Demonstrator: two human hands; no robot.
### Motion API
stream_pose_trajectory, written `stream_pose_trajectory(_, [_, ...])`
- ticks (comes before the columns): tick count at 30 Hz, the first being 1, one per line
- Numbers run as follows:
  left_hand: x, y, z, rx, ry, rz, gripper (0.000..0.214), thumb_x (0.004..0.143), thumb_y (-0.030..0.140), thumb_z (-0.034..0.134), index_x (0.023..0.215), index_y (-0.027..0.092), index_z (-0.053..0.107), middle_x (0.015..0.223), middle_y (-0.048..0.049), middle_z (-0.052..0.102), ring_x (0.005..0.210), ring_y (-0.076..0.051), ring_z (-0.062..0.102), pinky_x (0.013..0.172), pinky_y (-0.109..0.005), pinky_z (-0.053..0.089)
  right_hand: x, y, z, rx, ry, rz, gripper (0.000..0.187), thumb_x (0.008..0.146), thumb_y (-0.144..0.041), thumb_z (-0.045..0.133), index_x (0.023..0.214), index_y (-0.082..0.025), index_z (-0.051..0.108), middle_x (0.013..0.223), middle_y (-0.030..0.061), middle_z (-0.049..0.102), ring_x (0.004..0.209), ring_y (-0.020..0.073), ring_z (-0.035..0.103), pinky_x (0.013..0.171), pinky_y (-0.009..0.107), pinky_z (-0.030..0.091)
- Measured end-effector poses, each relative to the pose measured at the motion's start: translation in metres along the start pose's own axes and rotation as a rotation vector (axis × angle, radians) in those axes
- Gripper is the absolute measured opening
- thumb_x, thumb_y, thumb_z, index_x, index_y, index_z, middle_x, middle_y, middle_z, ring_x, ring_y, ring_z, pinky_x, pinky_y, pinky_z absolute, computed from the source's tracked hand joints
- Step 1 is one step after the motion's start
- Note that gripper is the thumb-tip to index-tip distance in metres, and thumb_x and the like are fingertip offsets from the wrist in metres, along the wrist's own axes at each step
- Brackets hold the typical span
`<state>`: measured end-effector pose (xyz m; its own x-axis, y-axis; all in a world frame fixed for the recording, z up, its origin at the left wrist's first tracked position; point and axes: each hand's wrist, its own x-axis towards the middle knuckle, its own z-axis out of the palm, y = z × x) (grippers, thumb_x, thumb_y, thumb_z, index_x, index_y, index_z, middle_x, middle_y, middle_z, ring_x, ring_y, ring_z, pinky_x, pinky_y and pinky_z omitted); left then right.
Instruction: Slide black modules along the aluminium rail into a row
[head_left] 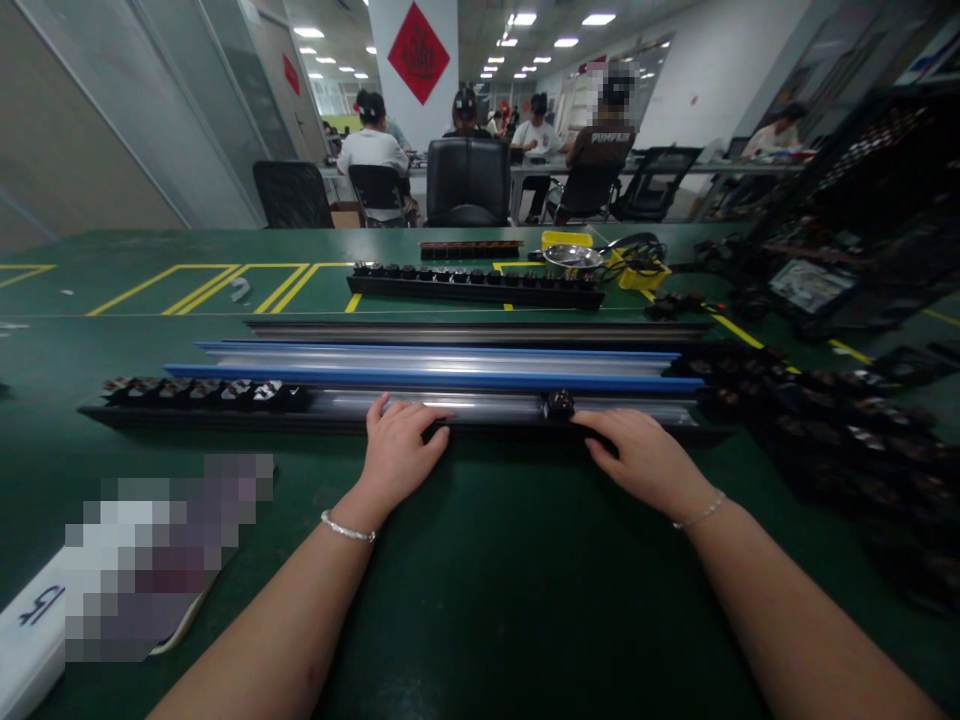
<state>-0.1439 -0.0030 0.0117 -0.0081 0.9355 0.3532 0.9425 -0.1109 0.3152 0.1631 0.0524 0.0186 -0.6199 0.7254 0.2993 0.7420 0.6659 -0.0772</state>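
Note:
My left hand point(401, 445) lies on the front edge of a long black and silver rail point(480, 405) that runs across the green table point(480, 560); its fingers are together and curled over the rail. My right hand point(641, 455) rests on the same rail further right, fingers pressed on its edge just below a small black part point(559, 404) seated in the channel. Several black parts point(202, 392) sit in a row at the rail's left end.
Behind lie blue-edged rails point(435, 365), a dark rail point(480, 328) and a black rail filled with parts point(472, 285). A pile of loose black parts point(840, 420) spreads at right. A metal bowl point(574, 256) stands on a yellow box. People sit at far tables.

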Motion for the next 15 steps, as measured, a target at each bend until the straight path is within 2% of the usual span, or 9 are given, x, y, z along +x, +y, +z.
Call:
stream_pose_trajectory(8, [0.0002,0.0005,-0.0005,-0.007,-0.005,0.001,0.022,0.083,0.033,0.05,0.097,0.032,0.067,0.091,0.002,0.072,0.095,-0.021,0.06,0.108,-0.05,0.02,0.0001,0.0005,-0.0015,0.031,0.007,0.002,0.035,0.084,-0.02,0.047,0.117,-0.022,0.06,0.106,0.0069,0.069,0.095,0.0229,0.063,0.087,0.044,0.05])
stream_pose_trajectory(15, [0.0007,0.0011,-0.0006,0.006,-0.014,-0.001,0.022,0.083,0.032,0.05,0.097,0.032,0.067,0.089,0.0019,0.072,0.096,-0.021,0.06,0.108,-0.05,0.02,-0.0014,0.0038,-0.0009,0.046,0.017,0.009,0.032,0.085,-0.019,0.046,0.113,-0.019,0.061,0.101,0.0075,0.069,0.093,0.0214,0.063,0.087,0.04,0.05])
